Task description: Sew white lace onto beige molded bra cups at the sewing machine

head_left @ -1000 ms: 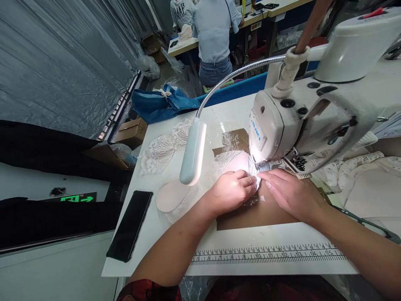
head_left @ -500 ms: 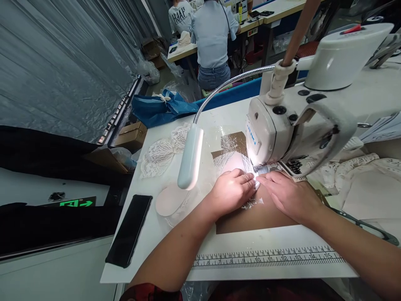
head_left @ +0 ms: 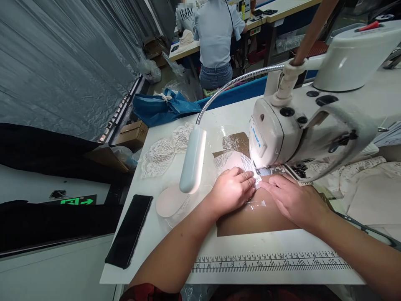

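Note:
A piece of white lace with a pale pink panel (head_left: 234, 160) lies under the needle area of the white sewing machine (head_left: 271, 133). My left hand (head_left: 233, 189) presses on its near edge, fingers together and pointing right. Close to the needle, my right hand (head_left: 291, 198) has its fingertips on the lace's right edge, fingers bent together. The fingertips of both hands are near each other in the lamp's bright spot. Beneath them is a brown sheet (head_left: 257, 217) with shiny clear tape. The needle itself is too small to make out.
Left of the hands hangs a lamp (head_left: 193, 161). A black phone (head_left: 129, 231), lace pieces (head_left: 158, 158) and a pale round pad (head_left: 171, 200) lie on the white table. A printed ruler (head_left: 269, 262) runs along the front edge. Pale fabric (head_left: 372, 192) lies right. A person (head_left: 214, 37) sits beyond.
The view has shifted slightly, with the machine appearing farther right. My right hand sits a little lower and farther right, its fingertips slightly farther from the needle. My left hand has barely moved.

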The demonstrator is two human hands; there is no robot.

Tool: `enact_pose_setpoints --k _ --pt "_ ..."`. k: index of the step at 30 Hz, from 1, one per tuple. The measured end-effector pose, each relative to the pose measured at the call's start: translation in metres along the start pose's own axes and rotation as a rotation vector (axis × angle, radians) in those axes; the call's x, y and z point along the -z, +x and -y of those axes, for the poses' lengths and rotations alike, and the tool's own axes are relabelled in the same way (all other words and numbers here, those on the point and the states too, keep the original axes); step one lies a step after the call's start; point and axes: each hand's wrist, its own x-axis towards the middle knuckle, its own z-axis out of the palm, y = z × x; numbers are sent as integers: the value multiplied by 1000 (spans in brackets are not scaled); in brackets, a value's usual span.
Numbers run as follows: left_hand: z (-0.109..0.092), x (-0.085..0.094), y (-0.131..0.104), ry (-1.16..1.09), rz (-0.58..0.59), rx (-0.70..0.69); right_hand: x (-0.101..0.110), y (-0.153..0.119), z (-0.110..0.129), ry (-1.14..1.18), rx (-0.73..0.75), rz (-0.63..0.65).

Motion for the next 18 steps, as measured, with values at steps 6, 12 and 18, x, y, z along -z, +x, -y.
enact_pose_setpoints --k 6,12,18 --pt "7 0 2 -11 35 70 -3 4 3 -34 -61 26" --pt "14 -4 1 26 -11 166 -5 1 0 -17 -17 -28" --pt "25 -6 0 90 -53 275 -8 -5 -5 -18 11 29"
